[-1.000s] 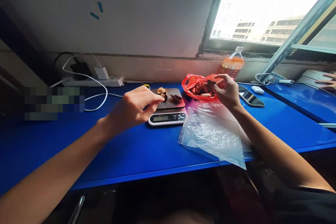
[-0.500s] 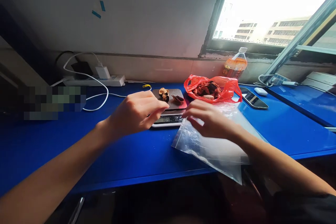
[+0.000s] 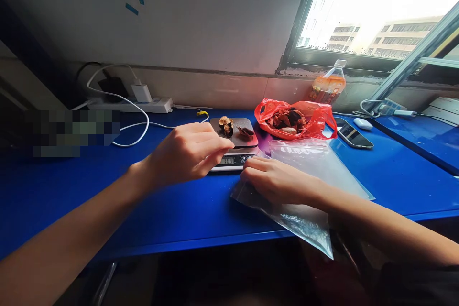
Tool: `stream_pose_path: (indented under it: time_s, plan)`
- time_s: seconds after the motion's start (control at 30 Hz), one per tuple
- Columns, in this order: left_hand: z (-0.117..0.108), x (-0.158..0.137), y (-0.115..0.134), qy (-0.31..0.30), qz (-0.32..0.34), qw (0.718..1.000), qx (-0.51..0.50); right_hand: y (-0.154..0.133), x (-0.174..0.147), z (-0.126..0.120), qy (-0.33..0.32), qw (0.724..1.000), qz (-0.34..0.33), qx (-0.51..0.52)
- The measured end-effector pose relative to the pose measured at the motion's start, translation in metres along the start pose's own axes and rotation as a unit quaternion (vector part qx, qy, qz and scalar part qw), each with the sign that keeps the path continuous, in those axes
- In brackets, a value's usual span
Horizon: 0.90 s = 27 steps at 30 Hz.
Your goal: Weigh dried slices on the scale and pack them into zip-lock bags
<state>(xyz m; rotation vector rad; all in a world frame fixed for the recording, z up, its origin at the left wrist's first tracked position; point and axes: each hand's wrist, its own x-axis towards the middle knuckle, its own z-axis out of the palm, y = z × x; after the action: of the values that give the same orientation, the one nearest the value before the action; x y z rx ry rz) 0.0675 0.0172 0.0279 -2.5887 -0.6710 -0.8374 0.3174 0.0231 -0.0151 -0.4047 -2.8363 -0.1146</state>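
My left hand [image 3: 190, 149] hovers at the front left of a kitchen scale [image 3: 219, 163], thumb and fingers pinched together; anything between the fingertips is hidden. On the scale's dark plate lie a pale brown curled dried slice [image 3: 225, 125] and a darker reddish-brown one [image 3: 245, 132]. Its display seems to read 109. My right hand [image 3: 278, 179] rests palm down on a flat clear zip bag [image 3: 304, 158], its fingers curled closed over the bag's left part near the scale. The fingertips are out of sight beneath the hand.
Behind the zip bag sits an open red plastic bag [image 3: 319, 117] of dark dried pieces [image 3: 287, 119]. A drink bottle [image 3: 329, 83] stands by the window. A phone [image 3: 353, 134] and white case [image 3: 363, 124] lie right. A power strip [image 3: 154, 105] with cables is back left.
My right hand has come down and slightly left onto the zip bag, its fingers closing. My left hand keeps its pinch beside the scale. The view has shifted slightly.
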Motion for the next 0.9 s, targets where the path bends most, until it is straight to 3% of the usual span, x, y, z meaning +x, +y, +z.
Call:
stream_pose_path:
  time_s: [0.1, 0.17, 0.3, 0.4, 0.63, 0.8, 0.9]
  plan:
    - [0.001, 0.000, 0.001, -0.009, 0.000, 1.000, -0.006, 0.000, -0.001, 0.002, 0.039, 0.999, -0.019, 0.009]
    - [0.005, 0.000, 0.004, 0.002, 0.002, 0.999, -0.036, -0.002, 0.000, 0.003, 0.104, 0.994, -0.023, 0.039]
    - [0.018, 0.002, 0.020, 0.030, 0.017, 0.991, -0.128, -0.008, 0.001, 0.004, 0.243, 0.963, 0.028, 0.112]
    - [0.029, 0.002, 0.034, 0.038, 0.037, 0.986, -0.159, -0.012, 0.003, 0.003, 0.292, 0.945, 0.058, 0.136]
    - [0.035, 0.001, 0.036, 0.102, 0.022, 0.979, -0.176, -0.014, 0.004, 0.002, 0.310, 0.938, 0.046, 0.147]
    - [0.022, 0.006, 0.026, 0.036, 0.079, 0.990, -0.108, -0.014, 0.006, 0.000, 0.293, 0.953, 0.007, 0.080]
    - [0.015, 0.005, 0.017, -0.005, 0.073, 0.994, -0.080, -0.013, 0.006, -0.005, 0.293, 0.954, -0.010, 0.062]
